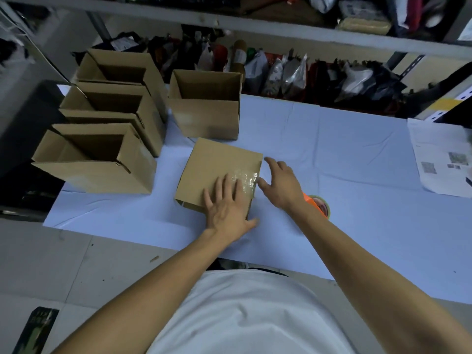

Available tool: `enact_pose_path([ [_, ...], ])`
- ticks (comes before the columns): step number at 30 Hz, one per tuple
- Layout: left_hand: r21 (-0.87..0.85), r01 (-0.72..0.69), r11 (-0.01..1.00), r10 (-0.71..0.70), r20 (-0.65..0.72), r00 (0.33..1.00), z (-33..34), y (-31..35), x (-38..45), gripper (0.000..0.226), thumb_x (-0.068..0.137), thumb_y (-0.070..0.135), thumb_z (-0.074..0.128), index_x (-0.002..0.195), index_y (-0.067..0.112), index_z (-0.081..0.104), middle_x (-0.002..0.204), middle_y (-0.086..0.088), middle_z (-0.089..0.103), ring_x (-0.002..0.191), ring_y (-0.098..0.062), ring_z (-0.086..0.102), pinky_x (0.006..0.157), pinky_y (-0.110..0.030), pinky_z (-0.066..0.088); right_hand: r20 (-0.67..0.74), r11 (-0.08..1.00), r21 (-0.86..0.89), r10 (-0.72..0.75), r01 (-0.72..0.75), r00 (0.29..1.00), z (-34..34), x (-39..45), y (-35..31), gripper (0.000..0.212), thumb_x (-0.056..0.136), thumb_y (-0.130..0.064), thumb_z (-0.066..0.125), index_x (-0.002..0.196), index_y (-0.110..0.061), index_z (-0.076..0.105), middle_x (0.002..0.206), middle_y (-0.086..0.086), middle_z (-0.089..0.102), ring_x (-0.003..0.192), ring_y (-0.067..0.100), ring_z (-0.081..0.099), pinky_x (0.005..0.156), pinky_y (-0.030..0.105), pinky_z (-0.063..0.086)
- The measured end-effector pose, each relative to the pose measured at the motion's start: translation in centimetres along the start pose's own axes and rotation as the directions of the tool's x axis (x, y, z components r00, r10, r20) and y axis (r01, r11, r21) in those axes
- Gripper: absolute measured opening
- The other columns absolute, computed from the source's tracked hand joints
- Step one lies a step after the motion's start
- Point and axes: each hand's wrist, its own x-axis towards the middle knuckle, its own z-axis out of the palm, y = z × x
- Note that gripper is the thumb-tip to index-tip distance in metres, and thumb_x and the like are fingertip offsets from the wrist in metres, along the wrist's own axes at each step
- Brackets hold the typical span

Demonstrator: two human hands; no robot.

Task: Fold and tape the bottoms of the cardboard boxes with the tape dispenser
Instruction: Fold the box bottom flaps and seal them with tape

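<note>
We press our left hand (227, 208) flat, fingers spread, on the upturned box (217, 172) mid-table; clear tape (245, 178) crosses its right edge, where our right hand (279, 183) hovers, fingers wide. Four boxes (204, 103) stand upright at the table's far-left corner, apparently finished

Premises present as a packing or stockroom area, of the kind used for mail-order dispatch. The landmark is a work table (344, 139) covered with a pale blue sheet. Directly behind the table, metal shelving (255, 29) holds densely packed plastic-wrapped goods and parcels (293, 75) on two levels. On the table's left end stand four open cardboard boxes (204, 106). On its right end lies a printed paper sheet (441, 157) bearing square codes. Below the table's near edge the floor (63, 264) is grey tile, marked and scuffed.
</note>
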Motion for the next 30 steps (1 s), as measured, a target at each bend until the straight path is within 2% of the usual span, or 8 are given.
enact_pose_path([
  [4, 0.057, 0.009, 0.998, -0.006, -0.052, 0.999, 0.6, -0.5, -0.2, 0.105, 0.076, 0.057, 0.065, 0.156, 0.018, 0.008, 0.164, -0.005, 0.004, 0.150, -0.024, 0.001, 0.116, -0.057, 0.008, 0.175, 0.996, 0.092, -0.032, 0.015, 0.984, 0.8, 3.2, -1.6, 0.078, 0.089, -0.032, 0.066, 0.155, -0.023, 0.025, 0.160, 0.013, 0.022, 0.144, 0.032, 0.025, 0.111, 0.040, 0.031],
  [8, 0.002, 0.070, 0.998, -0.070, -0.082, 0.994, 0.0, -1.8, -0.8, 0.094, 0.081, 0.049, 0.061, 0.155, 0.020, 0.012, 0.164, -0.004, 0.005, 0.149, -0.029, 0.001, 0.111, -0.064, 0.017, 0.257, 0.984, 0.176, -0.056, 0.010, 0.965, 0.2, 4.5, -0.8, 0.084, 0.078, -0.038, 0.081, 0.148, -0.019, 0.039, 0.136, 0.010, 0.047, 0.124, 0.023, 0.046, 0.099, 0.027, 0.036],
  [11, -0.233, 0.307, 0.923, -0.332, -0.075, 0.940, -0.3, -2.9, -2.0, 0.096, 0.082, 0.049, 0.068, 0.154, 0.030, 0.006, 0.159, -0.017, -0.009, 0.142, -0.049, 0.003, 0.099, -0.068, 0.033, 0.281, 0.986, 0.166, -0.034, -0.014, 0.959, 0.6, 3.2, -0.1, 0.074, 0.076, -0.046, 0.080, 0.137, -0.019, 0.049, 0.124, 0.006, 0.052, 0.107, 0.019, 0.052, 0.086, 0.025, 0.037],
  [14, -0.500, 0.382, 0.777, -0.416, 0.047, 0.908, -0.9, -4.2, -2.7, 0.101, 0.084, 0.043, 0.071, 0.155, 0.028, 0.001, 0.156, -0.024, -0.002, 0.126, -0.051, 0.040, 0.100, -0.047, 0.041, 0.239, 0.957, 0.290, -0.090, 0.018, 0.967, 1.5, 1.2, -0.3, 0.074, 0.082, -0.038, 0.077, 0.145, -0.021, 0.041, 0.137, 0.002, 0.049, 0.122, 0.020, 0.048, 0.092, 0.025, 0.037],
  [21, -0.666, 0.181, 0.724, -0.399, -0.189, 0.897, -7.9, -5.5, -2.0, 0.060, 0.082, 0.035, 0.075, 0.135, 0.015, 0.056, 0.142, -0.013, 0.044, 0.126, -0.026, 0.048, 0.100, -0.026, 0.035, 0.253, 0.892, 0.441, -0.017, -0.100, 0.967, -2.6, -1.4, -3.8, 0.060, 0.083, -0.051, 0.070, 0.139, -0.041, 0.049, 0.136, -0.007, 0.054, 0.118, 0.011, 0.053, 0.088, 0.021, 0.040],
  [24, -0.825, 0.128, 0.550, -0.403, -0.129, 0.906, -11.7, -5.5, -1.1, 0.062, 0.070, 0.047, 0.080, 0.123, 0.019, 0.067, 0.125, -0.001, 0.061, 0.111, -0.015, 0.060, 0.099, -0.031, 0.047, 0.105, 0.890, 0.445, 0.052, -0.094, 0.993, -6.3, -2.1, -5.9, 0.062, 0.075, -0.072, 0.058, 0.130, -0.045, 0.054, 0.123, -0.007, 0.058, 0.110, 0.011, 0.056, 0.089, 0.026, 0.046],
  [27, -0.948, 0.056, 0.313, -0.364, -0.066, 0.929, -13.7, -5.3, 0.2, 0.027, 0.072, 0.034, 0.081, 0.094, 0.020, 0.078, 0.093, 0.005, 0.075, 0.088, -0.010, 0.069, 0.087, -0.033, 0.054, -0.032, 0.954, 0.273, 0.134, -0.121, 0.990, -8.8, -1.8, -7.0, 0.063, 0.071, -0.081, 0.049, 0.117, -0.041, 0.061, 0.106, -0.004, 0.056, 0.094, 0.015, 0.058, 0.083, 0.034, 0.048],
  [30, -0.958, 0.138, 0.252, -0.324, 0.051, 0.945, -13.3, -4.9, 2.3, 0.013, 0.078, 0.028, 0.080, 0.073, 0.016, 0.077, 0.074, -0.002, 0.074, 0.067, -0.014, 0.065, 0.073, -0.033, 0.051, 0.009, 0.964, 0.072, 0.255, -0.255, 0.967, -8.8, -1.2, -6.9, 0.059, 0.076, -0.080, 0.042, 0.099, -0.031, 0.065, 0.103, 0.000, 0.053, 0.085, 0.023, 0.056, 0.072, 0.035, 0.043],
])
